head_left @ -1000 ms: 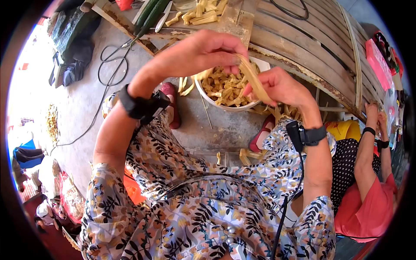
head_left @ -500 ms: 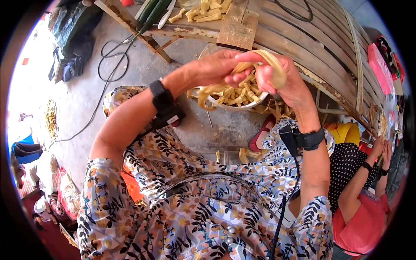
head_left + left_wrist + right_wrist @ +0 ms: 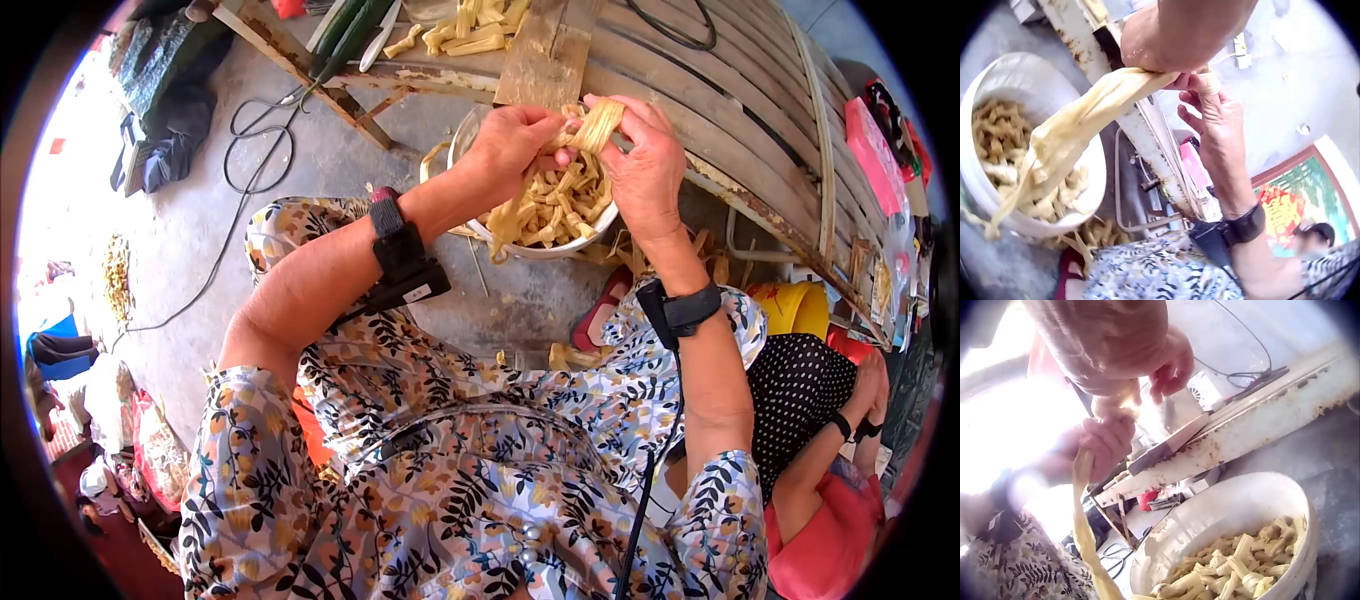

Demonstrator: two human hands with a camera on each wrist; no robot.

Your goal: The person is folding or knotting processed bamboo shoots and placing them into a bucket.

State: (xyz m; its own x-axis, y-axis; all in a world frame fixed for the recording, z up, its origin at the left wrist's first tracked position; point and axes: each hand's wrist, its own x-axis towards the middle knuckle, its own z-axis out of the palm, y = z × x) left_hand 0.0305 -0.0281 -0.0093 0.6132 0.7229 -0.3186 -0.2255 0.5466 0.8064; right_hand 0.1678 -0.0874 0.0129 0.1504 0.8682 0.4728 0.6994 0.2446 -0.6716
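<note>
A long, flat, pale yellow strip [image 3: 1079, 115], soft and folded lengthwise, is stretched between both hands. My left hand [image 3: 510, 148] pinches it, and its loose tail hangs below that hand over the bucket. Part of the strip is wound as a band round the fingers of my right hand [image 3: 648, 170], whose thumb sits close to the band. The two hands meet at their fingertips above a white bucket [image 3: 1222, 494]. Inside the bucket lie many knotted yellow pieces [image 3: 1235, 569] of similar stuff. In the left wrist view, my left hand covers part of the wound section.
A slatted bench [image 3: 720, 110] with a rusty edge stands beyond the bucket, bearing a wooden board [image 3: 545, 60], more yellow pieces [image 3: 480, 35] and dark green cucumbers [image 3: 352, 40]. A black cable [image 3: 225, 240] lies on the floor. Another person [image 3: 825, 530] sits at the right.
The left hand has moved right and closer to the right hand. The strip, earlier held slanting between both hands, now goes round the right hand's fingers, with its tail hanging at the left.
</note>
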